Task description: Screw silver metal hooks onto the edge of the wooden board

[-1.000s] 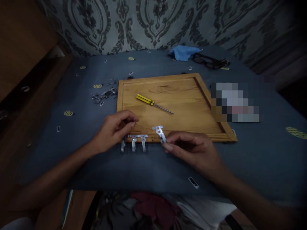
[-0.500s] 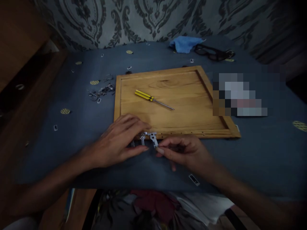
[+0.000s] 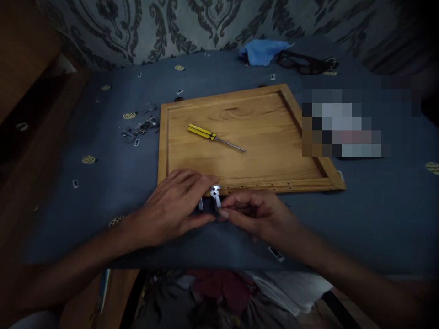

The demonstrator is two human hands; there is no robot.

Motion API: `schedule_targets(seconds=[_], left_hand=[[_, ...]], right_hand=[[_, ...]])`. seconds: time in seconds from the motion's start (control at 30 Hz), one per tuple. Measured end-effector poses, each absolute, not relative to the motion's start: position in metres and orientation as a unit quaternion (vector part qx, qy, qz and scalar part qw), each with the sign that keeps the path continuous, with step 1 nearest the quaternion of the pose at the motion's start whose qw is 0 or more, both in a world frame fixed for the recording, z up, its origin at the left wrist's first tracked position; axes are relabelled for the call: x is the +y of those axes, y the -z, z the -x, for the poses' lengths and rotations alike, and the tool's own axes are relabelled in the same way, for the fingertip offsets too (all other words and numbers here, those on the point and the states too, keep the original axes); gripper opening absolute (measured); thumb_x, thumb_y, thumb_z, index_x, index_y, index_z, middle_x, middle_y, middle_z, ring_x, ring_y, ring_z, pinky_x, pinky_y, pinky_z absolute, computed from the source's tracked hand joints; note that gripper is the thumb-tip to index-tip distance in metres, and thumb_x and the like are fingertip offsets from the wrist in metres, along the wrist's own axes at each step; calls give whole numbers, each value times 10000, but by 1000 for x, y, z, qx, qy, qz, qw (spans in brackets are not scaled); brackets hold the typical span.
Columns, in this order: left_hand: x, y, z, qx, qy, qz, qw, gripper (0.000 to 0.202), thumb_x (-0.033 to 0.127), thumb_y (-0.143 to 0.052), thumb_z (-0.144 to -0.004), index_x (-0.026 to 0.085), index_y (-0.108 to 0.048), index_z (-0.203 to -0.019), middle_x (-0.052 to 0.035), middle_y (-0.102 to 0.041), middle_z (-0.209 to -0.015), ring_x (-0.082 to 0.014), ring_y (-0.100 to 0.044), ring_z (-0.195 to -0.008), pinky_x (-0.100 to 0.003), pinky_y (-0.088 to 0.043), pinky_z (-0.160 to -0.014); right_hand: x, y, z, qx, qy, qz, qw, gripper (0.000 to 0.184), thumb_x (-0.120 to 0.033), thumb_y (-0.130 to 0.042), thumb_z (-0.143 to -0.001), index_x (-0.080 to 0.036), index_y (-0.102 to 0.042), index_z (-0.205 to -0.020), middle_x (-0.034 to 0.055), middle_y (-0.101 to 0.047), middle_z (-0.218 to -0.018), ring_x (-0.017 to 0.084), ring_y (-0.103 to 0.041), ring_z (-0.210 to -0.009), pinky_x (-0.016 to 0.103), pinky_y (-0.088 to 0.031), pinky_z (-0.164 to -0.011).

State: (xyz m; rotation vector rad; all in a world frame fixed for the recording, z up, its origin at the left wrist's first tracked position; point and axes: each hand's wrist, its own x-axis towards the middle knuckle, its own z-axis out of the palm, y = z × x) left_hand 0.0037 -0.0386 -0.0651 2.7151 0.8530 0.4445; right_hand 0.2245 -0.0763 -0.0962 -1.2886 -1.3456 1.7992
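A wooden framed panel (image 3: pixel 226 160) lies on the blue tablecloth, with small holes along its near rail. At that rail, my right hand (image 3: pixel 257 212) pinches the lower end of a small shiny metal bracket (image 3: pixel 215 194) between thumb and finger. My left hand (image 3: pixel 174 205) lies over the near left part of the rail, fingers stretched out and thumb apart below. Its index fingertip is close to the bracket's top; whether it touches cannot be seen. A second metal bracket (image 3: pixel 200 204) shows partly behind the left fingers. On the panel lies a yellow-handled screwdriver (image 3: pixel 216 137).
Left of the panel is a small heap of metal fittings and screws (image 3: pixel 144 128). At the back lie a blue cloth (image 3: pixel 264 52) and dark glasses (image 3: pixel 305 63). A blurred-out patch covers something on the right. A wooden cabinet (image 3: pixel 30 59) stands at left.
The pinched bracket has moved slightly left, towards the left hand, and turned more upright. The left hand now covers more of the other bracket. The view has shifted slightly.
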Motion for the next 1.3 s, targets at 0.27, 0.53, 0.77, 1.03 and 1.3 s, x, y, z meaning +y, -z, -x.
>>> schedule_targets(seconds=[0.27,0.53,0.77,1.03,1.3], left_hand=[[-40,67,-7,307,-158,-930,127,521,352,-771,-911,137,-519,-1313,-74,-727,-1111,-246,-671,-1052,-369,-542,-919],[-41,64,-10,318,-152,-928,124,516,409,-765,-917,144,-527,-1291,-75,-741,-1116,-254,-680,-1050,-376,-525,-877],[-42,65,-12,333,-144,-922,134,487,421,-731,-940,154,-524,-1291,-77,-752,-1141,-269,-672,-1071,-408,-504,-902],[-43,62,-15,348,-123,-916,157,500,343,-742,-912,148,-518,-1314,-86,-746,-1162,-283,-659,-1090,-430,-487,-921],[-43,62,-14,350,-125,-914,164,518,309,-743,-912,170,-491,-1343,-65,-735,-1189,-260,-661,-1124,-417,-487,-952]], right_hand=[[-76,94,-226,-545,-638,457,294,302,-467,-691,-873,-191,-681,-749,-49,-542,-599,54,-383,-446,195,-312,-390],[-75,96,-225,-579,-609,450,302,333,-478,-663,-902,-199,-664,-721,-18,-587,-632,101,-480,-566,226,-358,-488],[-77,94,-226,-617,-567,454,302,305,-435,-620,-935,-205,-700,-751,-41,-550,-591,89,-459,-504,233,-360,-475],[-83,94,-242,-805,-174,457,337,206,-244,-546,-1035,-252,-752,-1047,36,-810,-939,183,-775,-816,295,-625,-747],[-81,103,-251,-890,-29,366,271,257,-187,-524,-1050,-169,-694,-1243,133,-740,-1321,202,-772,-1083,309,-668,-868]])
